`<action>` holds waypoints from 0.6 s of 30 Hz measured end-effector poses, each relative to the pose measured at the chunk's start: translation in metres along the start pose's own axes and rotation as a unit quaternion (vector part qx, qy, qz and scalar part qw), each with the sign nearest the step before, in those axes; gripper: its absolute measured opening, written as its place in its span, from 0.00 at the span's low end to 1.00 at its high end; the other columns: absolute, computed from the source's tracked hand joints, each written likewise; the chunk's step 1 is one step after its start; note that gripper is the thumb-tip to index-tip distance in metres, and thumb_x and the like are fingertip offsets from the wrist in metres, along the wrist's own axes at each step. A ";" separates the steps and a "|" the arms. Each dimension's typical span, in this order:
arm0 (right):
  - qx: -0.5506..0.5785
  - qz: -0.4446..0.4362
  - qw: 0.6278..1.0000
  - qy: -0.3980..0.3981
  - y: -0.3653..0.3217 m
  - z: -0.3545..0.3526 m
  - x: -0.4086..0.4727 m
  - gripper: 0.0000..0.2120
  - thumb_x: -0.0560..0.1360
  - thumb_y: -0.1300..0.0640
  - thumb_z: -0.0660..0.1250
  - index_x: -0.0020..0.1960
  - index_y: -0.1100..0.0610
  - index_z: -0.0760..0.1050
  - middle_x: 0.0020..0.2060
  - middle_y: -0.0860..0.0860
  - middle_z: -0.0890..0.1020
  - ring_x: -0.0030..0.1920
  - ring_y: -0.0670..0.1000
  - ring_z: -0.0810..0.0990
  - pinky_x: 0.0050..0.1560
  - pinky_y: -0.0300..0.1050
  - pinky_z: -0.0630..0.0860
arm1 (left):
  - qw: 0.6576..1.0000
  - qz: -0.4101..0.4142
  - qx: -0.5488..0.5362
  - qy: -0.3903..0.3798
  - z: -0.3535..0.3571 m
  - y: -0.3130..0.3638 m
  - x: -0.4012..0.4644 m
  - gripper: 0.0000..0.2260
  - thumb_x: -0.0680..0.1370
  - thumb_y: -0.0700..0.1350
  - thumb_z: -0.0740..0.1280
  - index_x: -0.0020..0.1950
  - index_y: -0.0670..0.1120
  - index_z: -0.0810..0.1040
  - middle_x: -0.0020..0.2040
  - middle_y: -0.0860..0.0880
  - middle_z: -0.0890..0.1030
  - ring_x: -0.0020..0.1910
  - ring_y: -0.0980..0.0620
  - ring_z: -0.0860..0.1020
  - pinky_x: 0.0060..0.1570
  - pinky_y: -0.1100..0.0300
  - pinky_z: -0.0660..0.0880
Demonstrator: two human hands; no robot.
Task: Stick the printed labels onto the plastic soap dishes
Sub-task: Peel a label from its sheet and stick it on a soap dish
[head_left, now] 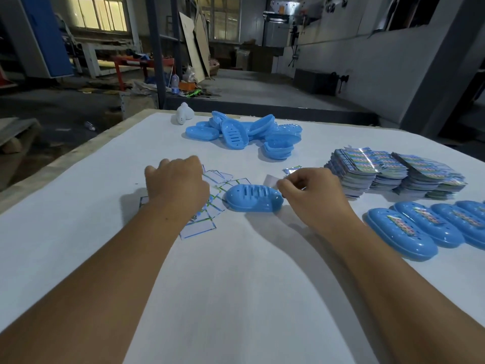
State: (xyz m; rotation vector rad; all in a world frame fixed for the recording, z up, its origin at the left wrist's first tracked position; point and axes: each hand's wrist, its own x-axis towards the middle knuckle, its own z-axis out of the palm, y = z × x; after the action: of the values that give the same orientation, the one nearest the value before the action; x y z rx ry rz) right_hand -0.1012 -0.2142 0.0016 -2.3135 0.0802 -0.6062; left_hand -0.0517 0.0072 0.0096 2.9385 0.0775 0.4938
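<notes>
Beside the upturned soap dish [254,198], the right hand [312,195] pinches a label [271,180].

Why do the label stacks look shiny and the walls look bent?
Head view: light glints off the glossy tops of the label stacks; the wide-angle lens curves the wall and table edge; both hands cast soft shadows on the white table; the background stays dim.

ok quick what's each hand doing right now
left hand: fingers curled down over the loose backing papers; cannot tell if it holds one.
right hand: fingers pinch a label beside the bare soap dish.
</notes>
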 end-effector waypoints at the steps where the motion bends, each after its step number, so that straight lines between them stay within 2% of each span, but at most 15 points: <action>1: 0.003 0.002 1.000 0.004 -0.001 0.001 0.000 0.11 0.72 0.53 0.68 0.34 0.56 0.80 0.31 0.42 0.81 0.30 0.42 0.75 0.32 0.38 0.71 | 0.999 0.005 0.044 0.005 0.000 0.002 0.000 0.10 0.79 0.51 0.63 0.60 0.54 0.75 0.56 0.49 0.78 0.57 0.46 0.73 0.54 0.50 0.67; 3: 0.001 0.006 1.000 0.009 -0.003 0.004 0.000 0.10 0.71 0.52 0.68 0.33 0.55 0.79 0.29 0.41 0.81 0.29 0.42 0.75 0.32 0.39 0.71 | 0.998 0.025 -0.002 0.051 0.000 0.008 -0.002 0.06 0.79 0.53 0.64 0.54 0.56 0.77 0.55 0.50 0.78 0.57 0.47 0.73 0.54 0.50 0.67; 5: 0.005 0.002 1.000 0.017 -0.006 0.006 -0.001 0.11 0.70 0.51 0.68 0.33 0.56 0.78 0.29 0.42 0.80 0.28 0.42 0.74 0.32 0.40 0.72 | 0.979 0.046 -0.187 0.071 0.000 0.019 -0.009 0.05 0.77 0.54 0.67 0.45 0.55 0.78 0.45 0.54 0.81 0.50 0.51 0.76 0.48 0.54 0.72; 7: 0.024 -0.005 0.999 0.026 -0.008 0.008 -0.002 0.12 0.70 0.50 0.69 0.32 0.56 0.77 0.28 0.43 0.80 0.27 0.42 0.73 0.32 0.41 0.71 | 0.922 0.041 -0.385 0.017 0.000 0.033 -0.018 0.07 0.75 0.54 0.71 0.40 0.53 0.81 0.35 0.56 0.81 0.40 0.58 0.79 0.39 0.60 0.73; 8: 0.034 -0.008 0.999 0.029 -0.008 0.009 -0.003 0.12 0.69 0.50 0.70 0.32 0.57 0.77 0.27 0.44 0.80 0.27 0.42 0.72 0.31 0.41 0.70 | 0.895 0.042 -0.444 -0.015 -0.001 0.038 -0.022 0.07 0.74 0.54 0.72 0.40 0.52 0.82 0.33 0.57 0.81 0.36 0.61 0.79 0.36 0.62 0.72; 10: 0.052 -0.012 0.998 0.030 -0.009 0.009 -0.004 0.12 0.69 0.50 0.70 0.31 0.56 0.76 0.25 0.43 0.78 0.26 0.42 0.71 0.30 0.39 0.69 | 0.864 0.056 -0.497 -0.064 0.000 0.044 -0.027 0.06 0.74 0.52 0.73 0.40 0.52 0.84 0.32 0.60 0.81 0.30 0.64 0.77 0.35 0.64 0.71; 12: 0.072 -0.011 0.997 0.029 -0.010 0.010 -0.004 0.12 0.68 0.50 0.71 0.30 0.54 0.75 0.23 0.42 0.77 0.25 0.41 0.70 0.27 0.34 0.66 | 0.846 0.071 -0.521 -0.088 0.002 0.047 -0.028 0.05 0.75 0.50 0.73 0.40 0.52 0.85 0.32 0.59 0.82 0.30 0.65 0.77 0.33 0.68 0.71; 15: 0.089 -0.007 0.996 0.026 -0.010 0.010 -0.005 0.11 0.68 0.51 0.71 0.29 0.54 0.76 0.23 0.42 0.76 0.25 0.41 0.70 0.27 0.34 0.66 | 0.834 0.082 -0.536 -0.099 0.004 0.049 -0.028 0.05 0.76 0.48 0.73 0.41 0.51 0.85 0.35 0.59 0.84 0.33 0.66 0.79 0.31 0.74 0.70; 18: 0.109 -0.007 0.994 0.026 -0.011 0.010 -0.004 0.11 0.67 0.52 0.71 0.28 0.53 0.75 0.22 0.42 0.75 0.24 0.41 0.69 0.27 0.33 0.66 | 0.836 0.088 -0.532 -0.099 0.005 0.049 -0.027 0.06 0.77 0.47 0.72 0.39 0.53 0.84 0.33 0.60 0.83 0.32 0.67 0.78 0.31 0.75 0.69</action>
State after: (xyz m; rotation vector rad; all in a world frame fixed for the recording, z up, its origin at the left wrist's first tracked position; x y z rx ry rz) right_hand -0.1013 -0.1990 0.0007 -2.0897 0.0211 -0.6500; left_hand -0.0740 -0.0440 0.0042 1.8655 -0.3750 0.1435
